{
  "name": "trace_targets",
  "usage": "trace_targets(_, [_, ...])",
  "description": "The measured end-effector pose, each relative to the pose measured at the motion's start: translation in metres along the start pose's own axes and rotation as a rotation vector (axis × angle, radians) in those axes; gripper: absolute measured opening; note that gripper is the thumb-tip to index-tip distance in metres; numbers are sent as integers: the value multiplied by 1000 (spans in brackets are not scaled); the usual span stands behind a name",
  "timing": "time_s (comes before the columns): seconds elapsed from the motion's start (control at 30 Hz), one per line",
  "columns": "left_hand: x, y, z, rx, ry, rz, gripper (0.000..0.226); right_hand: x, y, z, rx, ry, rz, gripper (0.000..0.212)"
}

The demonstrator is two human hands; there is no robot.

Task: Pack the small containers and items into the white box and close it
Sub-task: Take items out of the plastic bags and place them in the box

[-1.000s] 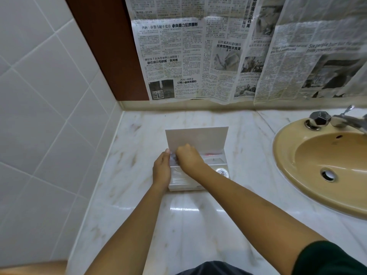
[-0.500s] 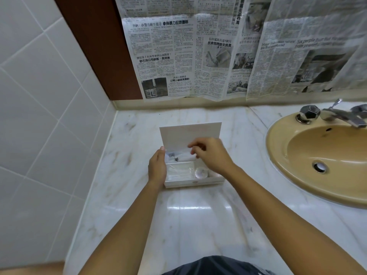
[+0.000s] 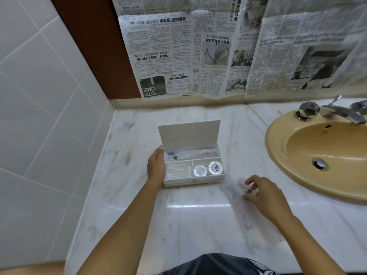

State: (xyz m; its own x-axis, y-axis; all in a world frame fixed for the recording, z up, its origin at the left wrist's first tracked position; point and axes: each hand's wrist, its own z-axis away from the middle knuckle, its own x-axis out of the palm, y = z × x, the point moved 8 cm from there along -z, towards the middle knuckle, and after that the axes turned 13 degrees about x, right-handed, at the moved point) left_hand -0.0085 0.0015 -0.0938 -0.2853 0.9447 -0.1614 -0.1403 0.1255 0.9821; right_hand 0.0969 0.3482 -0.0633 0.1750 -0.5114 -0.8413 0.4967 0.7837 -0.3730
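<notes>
The open box [image 3: 193,181] sits on the table [image 3: 188,231], up-left of the right hand [image 3: 264,193], which pinches a blurred clear packet [image 3: 236,193] angled toward the box's near-right corner, while the left hand [image 3: 156,167] rests flat against its left wall.

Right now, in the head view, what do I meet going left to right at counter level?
Tiled wall → left hand, against the box's side → box, lid up → right hand, pinching a blurred clear packet → sink.
</notes>
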Motion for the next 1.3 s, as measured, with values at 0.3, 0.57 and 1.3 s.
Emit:
trace_targets(0.3, [-1, -4, -2, 10, -9, -5, 29, -3, 25, -12, 108, 101, -126, 15])
trace_targets(0.57, [-1, 0, 0, 13, -5, 1, 31, -96, -67, -21, -153, 174, -488, 5])
trace_targets(1.3, [0, -6, -1, -20, -21, -2, 56, 24, -235, -17, -843, 251, -4, 9])
